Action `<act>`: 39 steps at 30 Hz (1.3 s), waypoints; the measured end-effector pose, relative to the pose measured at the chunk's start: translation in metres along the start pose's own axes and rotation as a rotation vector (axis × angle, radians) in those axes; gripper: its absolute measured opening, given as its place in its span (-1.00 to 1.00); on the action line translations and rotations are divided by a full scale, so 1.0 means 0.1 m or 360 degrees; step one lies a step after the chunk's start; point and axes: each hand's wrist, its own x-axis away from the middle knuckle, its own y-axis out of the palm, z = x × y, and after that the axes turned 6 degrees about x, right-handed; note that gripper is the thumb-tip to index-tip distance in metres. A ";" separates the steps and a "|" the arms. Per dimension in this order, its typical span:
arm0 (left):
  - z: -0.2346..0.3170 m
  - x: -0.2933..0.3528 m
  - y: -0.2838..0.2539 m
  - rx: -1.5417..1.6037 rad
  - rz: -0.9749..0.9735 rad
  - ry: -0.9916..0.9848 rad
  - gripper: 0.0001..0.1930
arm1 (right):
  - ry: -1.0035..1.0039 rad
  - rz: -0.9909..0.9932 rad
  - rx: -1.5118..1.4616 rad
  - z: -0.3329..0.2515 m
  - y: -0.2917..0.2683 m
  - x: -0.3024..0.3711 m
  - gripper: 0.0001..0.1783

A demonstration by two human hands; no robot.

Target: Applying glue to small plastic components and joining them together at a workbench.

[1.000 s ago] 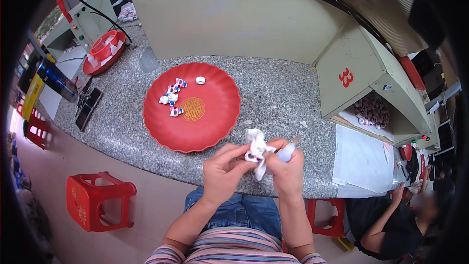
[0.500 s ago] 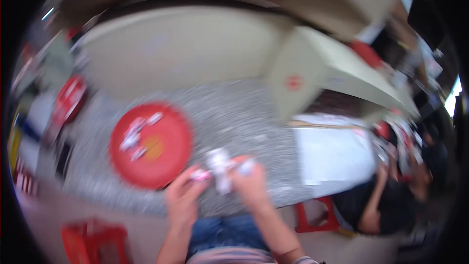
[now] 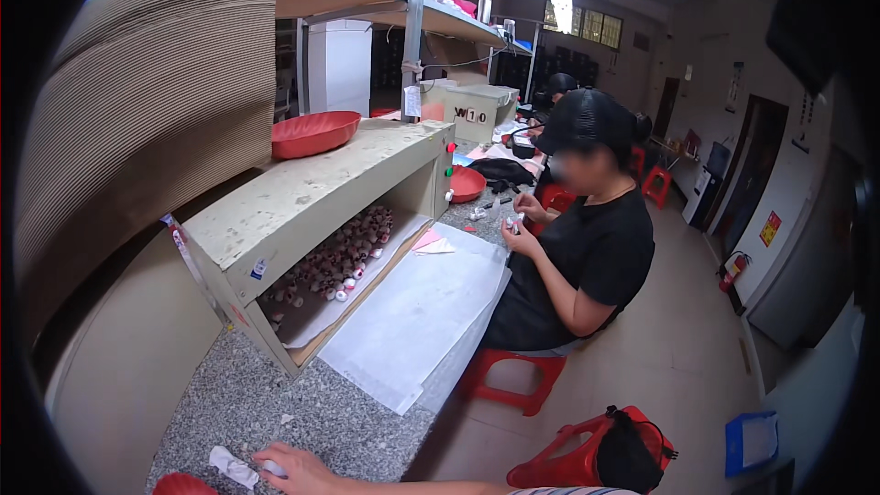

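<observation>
My right hand [image 3: 298, 471] reaches in at the lower edge, over the speckled grey worktop [image 3: 367, 422]. Its fingers are closed round a small white rounded piece [image 3: 273, 467], whose exact kind I cannot make out. Just left of the fingertips lies a crumpled white strip [image 3: 234, 467], like paper or cloth. The edge of a red plastic dish [image 3: 183, 484] shows at the bottom left. My left hand is out of the picture.
A cream metal box [image 3: 312, 192] holds many small white balls with reddish marks [image 3: 344, 261]. White paper sheets [image 3: 412, 312] lie before it. A co-worker in black [image 3: 587, 247] sits right, handling a small piece. Red stools [image 3: 522, 380] stand on the floor.
The view has swung to the right and up, and the blur is gone. My left hand and most of the red dish have left the picture; the co-worker now shows fully.
</observation>
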 end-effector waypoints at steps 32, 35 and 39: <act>0.09 0.01 1.12 -0.1243 -0.1097 0.0598 -0.70 | -0.0054 0.0508 -0.0190 0.19 -0.74 0.43 -0.79; -0.17 -0.12 1.79 -0.1215 -0.1506 0.0676 -0.73 | 0.0015 0.0668 -0.0161 0.32 -0.94 0.51 -0.79; -1.16 -0.65 2.71 -0.1386 -0.1432 0.0699 -0.74 | 0.0125 0.0897 -0.0068 0.71 -1.02 0.64 -0.78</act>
